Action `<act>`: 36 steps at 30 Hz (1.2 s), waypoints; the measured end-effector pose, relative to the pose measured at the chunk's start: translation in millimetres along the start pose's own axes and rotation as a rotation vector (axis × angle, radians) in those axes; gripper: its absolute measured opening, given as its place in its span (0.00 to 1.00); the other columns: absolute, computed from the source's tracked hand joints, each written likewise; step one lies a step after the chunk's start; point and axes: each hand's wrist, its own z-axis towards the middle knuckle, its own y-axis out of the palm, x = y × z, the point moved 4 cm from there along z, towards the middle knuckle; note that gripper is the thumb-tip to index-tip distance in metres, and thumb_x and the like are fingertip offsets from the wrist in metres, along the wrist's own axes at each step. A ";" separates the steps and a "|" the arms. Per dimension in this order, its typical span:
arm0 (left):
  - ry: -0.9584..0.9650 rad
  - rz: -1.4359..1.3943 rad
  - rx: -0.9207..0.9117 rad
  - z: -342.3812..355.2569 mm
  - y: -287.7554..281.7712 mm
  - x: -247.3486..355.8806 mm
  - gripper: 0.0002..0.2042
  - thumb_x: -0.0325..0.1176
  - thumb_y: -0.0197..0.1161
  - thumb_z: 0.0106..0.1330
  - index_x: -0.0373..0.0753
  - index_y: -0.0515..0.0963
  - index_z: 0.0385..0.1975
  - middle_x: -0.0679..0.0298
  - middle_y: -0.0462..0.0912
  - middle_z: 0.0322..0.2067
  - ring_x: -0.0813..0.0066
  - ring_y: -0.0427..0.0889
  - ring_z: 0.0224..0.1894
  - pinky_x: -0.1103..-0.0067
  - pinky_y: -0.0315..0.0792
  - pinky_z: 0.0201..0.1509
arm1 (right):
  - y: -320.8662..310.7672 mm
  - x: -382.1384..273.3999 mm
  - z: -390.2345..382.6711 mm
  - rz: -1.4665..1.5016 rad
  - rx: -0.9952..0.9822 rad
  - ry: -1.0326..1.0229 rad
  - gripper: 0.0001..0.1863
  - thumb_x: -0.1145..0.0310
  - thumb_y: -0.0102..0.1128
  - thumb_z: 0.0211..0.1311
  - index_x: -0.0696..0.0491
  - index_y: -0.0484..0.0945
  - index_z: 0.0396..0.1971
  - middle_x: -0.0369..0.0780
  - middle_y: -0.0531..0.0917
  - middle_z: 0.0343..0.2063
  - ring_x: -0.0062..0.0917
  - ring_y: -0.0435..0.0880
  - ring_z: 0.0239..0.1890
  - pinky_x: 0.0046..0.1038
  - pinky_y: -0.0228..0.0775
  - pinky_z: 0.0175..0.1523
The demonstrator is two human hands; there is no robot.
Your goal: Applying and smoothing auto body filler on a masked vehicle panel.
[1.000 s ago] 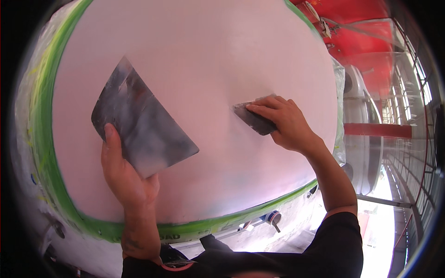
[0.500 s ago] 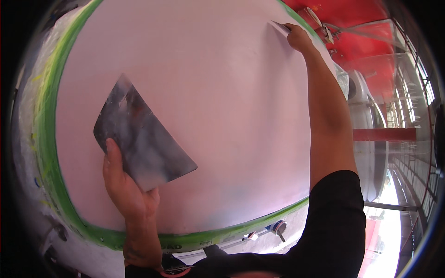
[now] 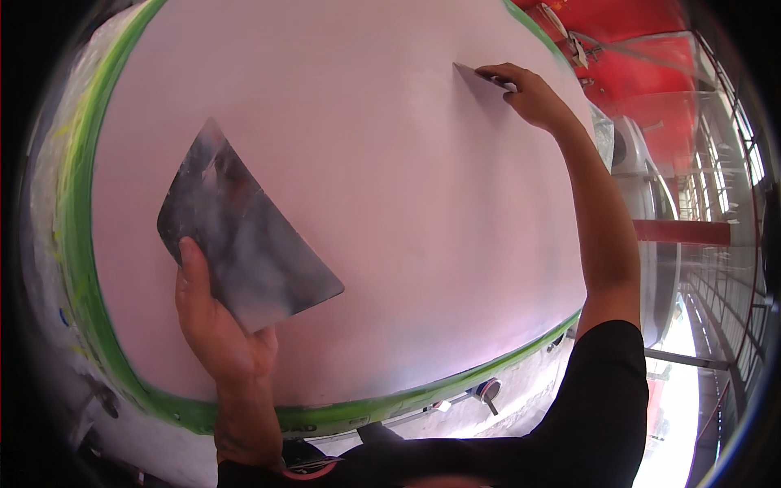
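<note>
Thumb uppermost, my left hand (image 3: 215, 325) grips a dark, shiny rectangular sheet (image 3: 240, 228) by its near edge. White smears cloud the sheet, and its far corner looks blurred. The fingers beneath it are hidden. Farther off on the right, my right hand (image 3: 533, 98) pinches a thin flat scraper blade (image 3: 480, 84). That blade is tilted against a broad, pale pink panel (image 3: 350, 203), with a soft shadow running below it. A faint bluish-grey patch shows near the panel's front edge.
Green masking tape (image 3: 77, 236) borders the panel, and clear plastic film (image 3: 57, 146) lies outside it on the left. A can with a stick (image 3: 490, 390) stands beyond the front edge. To the right are a red panel (image 3: 626, 49) and a white vehicle (image 3: 651, 187).
My right hand and its scraper blade have come nearer and slightly left across the panel, the elbow bending more. My left hand with the dark sheet has barely shifted.
</note>
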 end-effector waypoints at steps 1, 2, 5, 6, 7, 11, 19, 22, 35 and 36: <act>0.004 -0.006 0.009 -0.6 0.9 1.4 0.21 0.43 0.52 0.71 0.34 0.68 0.55 0.61 0.77 0.49 0.70 0.79 0.48 0.72 0.75 0.50 | 0.8 -6.2 -16.3 0.031 0.016 -0.045 0.30 0.88 0.44 0.49 0.50 0.75 0.53 0.38 0.78 0.50 0.30 0.76 0.53 0.29 0.66 0.57; 0.001 -0.005 0.003 -0.9 0.4 2.4 0.21 0.43 0.52 0.71 0.34 0.68 0.55 0.61 0.77 0.49 0.70 0.79 0.48 0.72 0.75 0.50 | 5.2 -16.0 -31.5 0.038 0.001 -0.058 0.31 0.89 0.44 0.48 0.50 0.75 0.53 0.38 0.77 0.50 0.31 0.76 0.53 0.30 0.67 0.57; -0.020 -0.003 0.003 1.0 -2.3 -4.7 0.21 0.44 0.53 0.71 0.34 0.68 0.55 0.61 0.77 0.49 0.70 0.78 0.48 0.72 0.74 0.51 | 16.9 -34.2 -76.0 0.006 -0.038 -0.096 0.34 0.91 0.43 0.42 0.51 0.75 0.52 0.39 0.77 0.50 0.35 0.76 0.53 0.31 0.69 0.55; -0.019 0.006 0.026 0.7 -2.7 -3.4 0.22 0.44 0.53 0.70 0.34 0.68 0.56 0.61 0.77 0.49 0.71 0.78 0.49 0.72 0.73 0.51 | 21.0 -36.2 -85.8 0.020 -0.034 -0.129 0.35 0.92 0.42 0.39 0.52 0.75 0.52 0.40 0.77 0.50 0.36 0.75 0.53 0.32 0.69 0.56; -0.013 0.020 0.053 -0.4 -3.7 -0.1 0.23 0.45 0.54 0.70 0.34 0.68 0.56 0.61 0.76 0.50 0.71 0.77 0.50 0.72 0.73 0.51 | 25.3 -42.1 -95.4 0.030 -0.059 -0.110 0.36 0.92 0.43 0.37 0.52 0.75 0.51 0.40 0.77 0.50 0.37 0.75 0.53 0.33 0.69 0.57; -0.021 0.022 0.056 -1.0 -4.9 1.7 0.24 0.46 0.54 0.70 0.34 0.67 0.57 0.62 0.76 0.50 0.71 0.77 0.51 0.72 0.72 0.52 | 37.3 -50.6 -131.7 0.004 -0.072 -0.133 0.38 0.93 0.44 0.33 0.51 0.75 0.52 0.40 0.77 0.51 0.36 0.74 0.54 0.34 0.67 0.58; -0.011 0.010 0.079 0.0 -3.6 -0.2 0.23 0.45 0.54 0.70 0.35 0.67 0.57 0.63 0.76 0.51 0.71 0.77 0.51 0.72 0.72 0.52 | 45.5 -55.4 -184.5 -0.132 -0.143 -0.052 0.38 0.92 0.50 0.37 0.44 0.76 0.53 0.34 0.76 0.53 0.30 0.73 0.56 0.31 0.58 0.56; -0.023 0.001 0.050 2.5 -5.4 -4.2 0.23 0.45 0.54 0.70 0.35 0.67 0.57 0.63 0.76 0.51 0.72 0.76 0.51 0.72 0.71 0.52 | 38.7 -54.2 -196.8 -0.148 -0.184 -0.062 0.37 0.92 0.50 0.38 0.44 0.77 0.51 0.34 0.78 0.51 0.28 0.73 0.56 0.29 0.58 0.56; -0.010 0.028 0.124 0.7 -4.3 -8.2 0.24 0.46 0.55 0.69 0.35 0.67 0.58 0.63 0.75 0.51 0.70 0.75 0.51 0.72 0.70 0.52 | -35.6 109.9 -73.9 -0.112 0.402 0.139 0.25 0.82 0.44 0.53 0.52 0.73 0.54 0.48 0.80 0.44 0.40 0.78 0.50 0.31 0.67 0.55; -0.002 0.038 0.081 1.5 -7.0 -6.1 0.24 0.45 0.55 0.69 0.35 0.67 0.58 0.62 0.75 0.52 0.71 0.75 0.51 0.72 0.70 0.52 | -32.5 118.5 -51.9 -0.105 0.393 0.173 0.26 0.80 0.43 0.53 0.52 0.74 0.54 0.50 0.81 0.43 0.42 0.79 0.48 0.32 0.68 0.54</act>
